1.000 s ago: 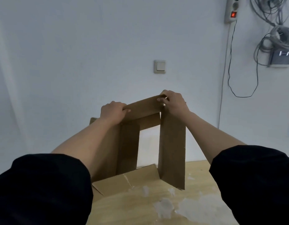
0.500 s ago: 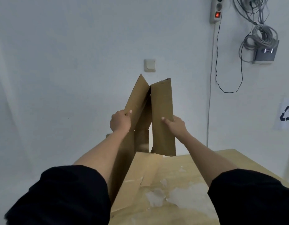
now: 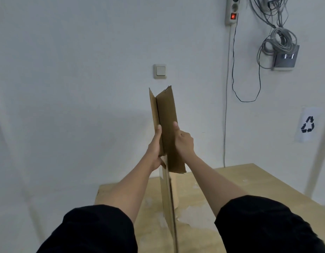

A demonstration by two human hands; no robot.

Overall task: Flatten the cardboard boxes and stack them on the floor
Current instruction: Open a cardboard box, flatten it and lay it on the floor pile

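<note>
A brown cardboard box (image 3: 166,114) stands on edge in front of me, pressed nearly flat, its upper flaps pointing up against the white wall. My left hand (image 3: 156,148) presses its left face and my right hand (image 3: 183,141) presses its right face, thumbs up along the board. The lower part of the box (image 3: 169,203) runs edge-on down toward me over the table. Black sleeves cover both of my upper arms.
A light wooden table (image 3: 231,181) with worn white patches lies below the box. On the wall are a light switch (image 3: 160,71), a power strip (image 3: 232,11) with a red lit switch, hanging cables (image 3: 278,41) and a recycling sign (image 3: 307,125).
The box was open and upright with my hands on its top edge. It has been folded together sideways, and my hands have come close, squeezing it between them.
</note>
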